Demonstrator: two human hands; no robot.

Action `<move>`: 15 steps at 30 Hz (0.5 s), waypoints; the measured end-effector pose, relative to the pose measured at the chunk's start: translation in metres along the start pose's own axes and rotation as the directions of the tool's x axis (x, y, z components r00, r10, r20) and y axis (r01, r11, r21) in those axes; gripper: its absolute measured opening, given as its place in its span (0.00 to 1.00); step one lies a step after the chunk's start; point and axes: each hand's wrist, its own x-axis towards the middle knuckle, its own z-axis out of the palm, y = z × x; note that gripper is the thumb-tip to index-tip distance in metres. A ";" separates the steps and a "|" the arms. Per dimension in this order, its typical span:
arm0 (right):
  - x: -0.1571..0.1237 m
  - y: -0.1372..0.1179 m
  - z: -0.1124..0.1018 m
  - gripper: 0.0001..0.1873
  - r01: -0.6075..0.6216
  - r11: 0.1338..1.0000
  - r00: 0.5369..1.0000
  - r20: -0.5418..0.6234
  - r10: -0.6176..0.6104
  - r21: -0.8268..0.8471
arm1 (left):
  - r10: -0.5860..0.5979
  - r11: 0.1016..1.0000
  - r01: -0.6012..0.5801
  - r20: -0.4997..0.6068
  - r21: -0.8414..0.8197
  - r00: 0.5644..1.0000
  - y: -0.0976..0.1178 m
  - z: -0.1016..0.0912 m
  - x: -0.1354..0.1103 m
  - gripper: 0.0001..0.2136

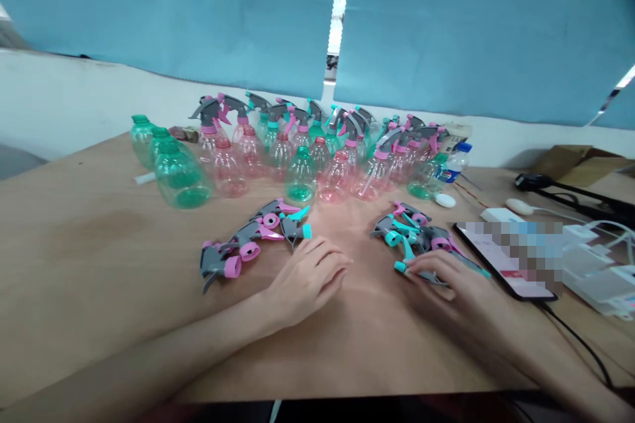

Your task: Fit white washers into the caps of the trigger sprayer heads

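Left hand [307,277]: open, palm down, flat on tabletop [99,264], just beside left cluster of trigger heads [248,248].
Right hand [449,284]: blurred, fingers laid on grey-and-teal trigger head [414,269], at near edge of right cluster [409,228]; clasped or merely touched, cannot tell.
Behind: pink and green spray bottles [297,158], many capped.
Phone [506,258]: flat, just right of right hand.
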 end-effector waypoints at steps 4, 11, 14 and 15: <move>-0.010 -0.007 0.022 0.08 0.055 0.998 0.990 0.132 -0.059 0.028 | -0.038 0.996 0.033 0.070 0.083 0.997 -0.002 -0.032 -0.020 0.07; -0.008 0.000 0.039 0.07 0.011 0.996 1.000 0.013 -0.012 0.086 | -0.288 0.941 0.263 0.094 0.211 0.953 -0.022 -0.106 -0.066 0.08; 0.004 -0.005 0.040 0.07 0.001 0.995 1.000 0.024 -0.003 0.097 | -0.381 0.905 0.338 0.141 0.257 0.914 -0.025 -0.118 -0.081 0.08; 0.008 -0.008 0.041 0.07 0.000 0.994 1.000 0.031 -0.003 0.106 | -0.406 0.891 0.355 0.149 0.283 0.901 -0.025 -0.117 -0.085 0.09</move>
